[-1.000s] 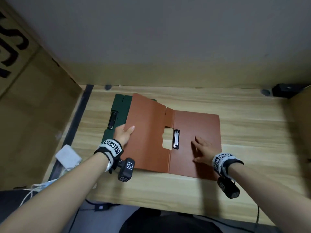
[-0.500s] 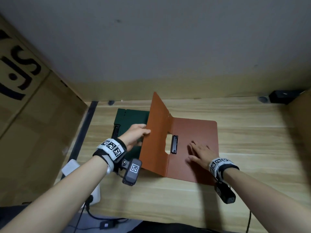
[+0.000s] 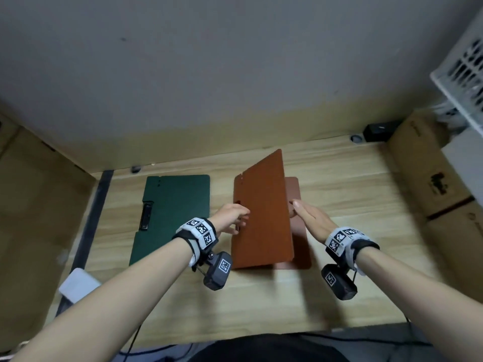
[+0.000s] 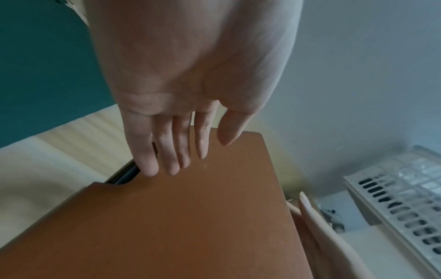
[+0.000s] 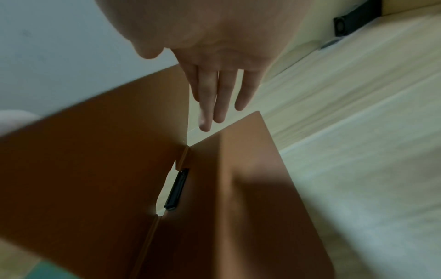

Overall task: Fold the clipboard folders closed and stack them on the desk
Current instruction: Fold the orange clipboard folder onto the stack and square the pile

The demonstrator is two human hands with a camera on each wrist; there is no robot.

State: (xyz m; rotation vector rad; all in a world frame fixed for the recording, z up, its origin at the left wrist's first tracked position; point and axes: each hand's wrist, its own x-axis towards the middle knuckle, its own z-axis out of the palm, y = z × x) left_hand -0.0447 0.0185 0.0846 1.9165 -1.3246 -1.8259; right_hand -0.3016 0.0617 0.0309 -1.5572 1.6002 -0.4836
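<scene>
Two clipboard folders are lying on the pale wooden desk [image 3: 366, 205]. Going from the left: the dark green textured clipboard folder [image 3: 172, 218] is lying flat, well apart from both hands, its black metal clip [image 3: 146, 216] along its left edge; whether it is already folded I cannot tell.

Next, the left hand [image 3: 230, 216] is reaching to the raised cover of the rust-brown leather-look clipboard folder [image 3: 264, 218]. In the left wrist view its fingers [image 4: 167, 149] are lying nearly straight and together against the cover's outer face, the thumb loose beside them; it is pressing, not gripping. This cover is standing steeply tilted over the folder's back panel [image 3: 300, 231], which is lying flat on the desk.

On the right, the right hand [image 3: 311, 220] is hovering flat with straight fingers at the cover's free edge, over the back panel; whether it is touching the edge I cannot tell. It is holding nothing.

Judging the step: the brown folder is being closed. Doing it well likely means pushing the cover with flat left fingers while the right hand is guiding the free edge, then clearing out from under it so fingers are not being trapped, and pressing near the hinge so the cutout is settling around the brown folder's clip [image 5: 177, 188].
</scene>
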